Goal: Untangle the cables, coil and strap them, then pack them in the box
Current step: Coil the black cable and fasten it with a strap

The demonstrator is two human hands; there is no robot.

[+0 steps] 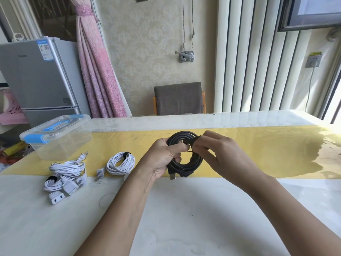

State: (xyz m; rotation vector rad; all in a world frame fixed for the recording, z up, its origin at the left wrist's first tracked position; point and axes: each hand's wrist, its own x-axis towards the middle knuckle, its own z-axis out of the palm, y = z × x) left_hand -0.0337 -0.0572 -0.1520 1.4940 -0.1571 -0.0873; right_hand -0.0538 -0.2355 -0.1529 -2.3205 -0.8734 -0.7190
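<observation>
Item: black coil (195, 163), held up over the yellow runner (267, 154) near the middle of the table (184, 215); its USB plug (172, 176) hung below.

Left hand (162, 159): fingers curled round the coil's left side, holding the loops together.

Right hand (223, 154): fingertips pinched at the coil's upper right, on what looked like a dark strap (196, 140); black on black, so this was not certain.

White coil (120, 163): wound, strapped, lying on the runner left of the hands. White bundle (64, 174): further left, strapped, with its plugs loose beside it.

Box (57, 139): clear, blue latches, lid on, at the table's far left corner; no cable inside.

Step in hand, by judgement: strapping the last cable. Next move would call for the left hand to keep the loops tight while the right drew the strap round and fastened it; packing would then need the lid unlatched.
</observation>
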